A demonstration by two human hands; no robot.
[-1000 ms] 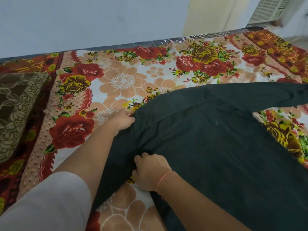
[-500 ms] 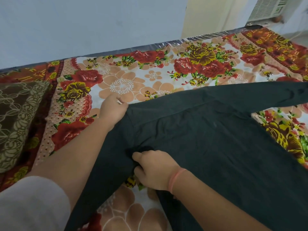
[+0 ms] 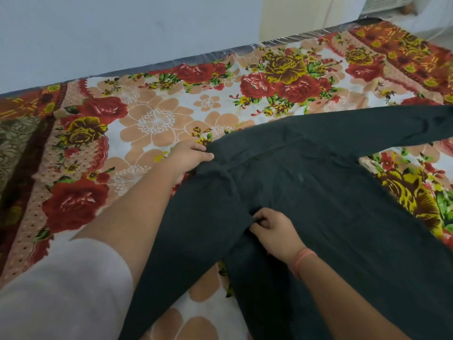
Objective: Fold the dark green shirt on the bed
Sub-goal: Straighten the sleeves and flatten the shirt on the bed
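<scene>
The dark green shirt (image 3: 326, 200) lies spread across the right half of the bed (image 3: 157, 121), one long sleeve reaching to the right edge of the view. My left hand (image 3: 187, 157) grips the shirt's shoulder corner, thumb on top of the cloth, and lifts it slightly off the sheet. Nearer to me, my right hand (image 3: 274, 229) pinches a bunch of the cloth at the underarm, where the near sleeve meets the body. That near sleeve runs down toward me between my arms.
A floral bedsheet in red, yellow and peach covers the bed. A dark patterned pillow (image 3: 12, 148) lies at the left edge. A pale wall runs behind the bed, and an air cooler (image 3: 384, 3) stands at the top right.
My left hand has carried the shoulder corner to the right and raised it. My right hand has shifted its pinch a little along the underarm fold.
</scene>
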